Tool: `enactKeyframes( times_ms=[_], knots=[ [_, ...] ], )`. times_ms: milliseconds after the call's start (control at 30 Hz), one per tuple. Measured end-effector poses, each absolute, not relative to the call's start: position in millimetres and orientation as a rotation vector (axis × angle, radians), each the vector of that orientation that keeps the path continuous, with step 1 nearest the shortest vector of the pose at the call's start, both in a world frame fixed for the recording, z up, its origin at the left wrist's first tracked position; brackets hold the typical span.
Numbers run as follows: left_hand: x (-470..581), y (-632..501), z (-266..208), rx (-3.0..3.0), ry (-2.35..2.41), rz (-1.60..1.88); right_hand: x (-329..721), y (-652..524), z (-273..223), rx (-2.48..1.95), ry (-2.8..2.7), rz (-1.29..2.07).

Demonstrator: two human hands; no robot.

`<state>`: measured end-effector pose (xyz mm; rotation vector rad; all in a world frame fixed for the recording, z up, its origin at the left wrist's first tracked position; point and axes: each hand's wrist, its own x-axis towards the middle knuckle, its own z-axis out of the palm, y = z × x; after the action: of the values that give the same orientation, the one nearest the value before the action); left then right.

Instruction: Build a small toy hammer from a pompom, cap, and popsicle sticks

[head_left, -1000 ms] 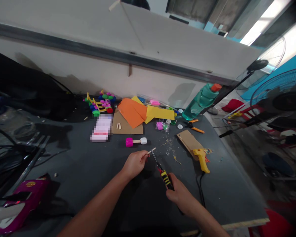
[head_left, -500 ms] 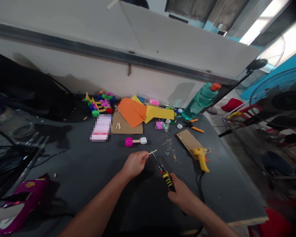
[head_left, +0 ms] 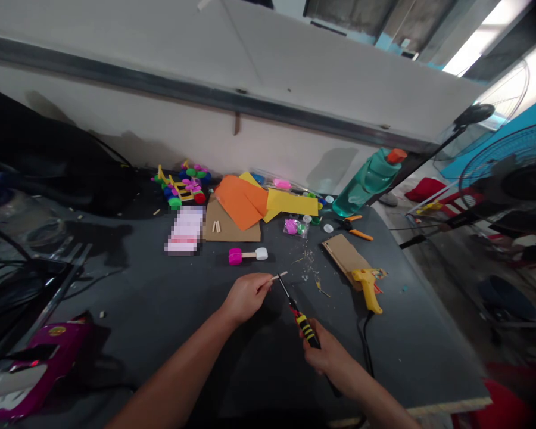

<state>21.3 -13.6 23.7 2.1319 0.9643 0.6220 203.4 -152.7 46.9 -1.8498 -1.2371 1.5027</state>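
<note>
Pinched in my left hand (head_left: 249,297) is a thin pale wooden stick (head_left: 280,276), its free end pointing right. My right hand (head_left: 324,348) is wrapped round the black-and-yellow handle of a soldering iron (head_left: 300,316). Its metal tip meets the stick just beyond my left fingertips; whether it presses into the wood I cannot tell. Behind my left hand lies a short wooden stick with a magenta cap (head_left: 234,256) on one end and a white cap (head_left: 261,254) on the other.
A yellow glue gun (head_left: 367,289) rests against cardboard (head_left: 345,253) at right. Farther back are orange-handled pliers (head_left: 360,233), a teal bottle (head_left: 366,185), orange paper (head_left: 239,199), a blurred-out phone (head_left: 186,229) and colourful cap-and-stick models (head_left: 181,185). A purple device (head_left: 49,363) sits at left.
The soldering iron's tip has shifted slightly against the stick, and its handle has turned a little in my right hand. My left hand keeps its pinch. The whole view has shifted slightly.
</note>
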Motion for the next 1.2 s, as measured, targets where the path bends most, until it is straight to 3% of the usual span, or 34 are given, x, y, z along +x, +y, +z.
enactKeyframes(
  times_ms=[633,967,1200],
  knots=[
    [26,-19,11,2.331,0.864,1.025,197,-165,35,-1.864,-1.203,1.433],
    [29,-23,20,2.027,1.053,0.740,190,-166,43,-1.878,-1.190,1.387],
    [32,-24,17,2.006,1.033,0.801,181,-166,32,-1.865,-0.870,1.578]
  ],
)
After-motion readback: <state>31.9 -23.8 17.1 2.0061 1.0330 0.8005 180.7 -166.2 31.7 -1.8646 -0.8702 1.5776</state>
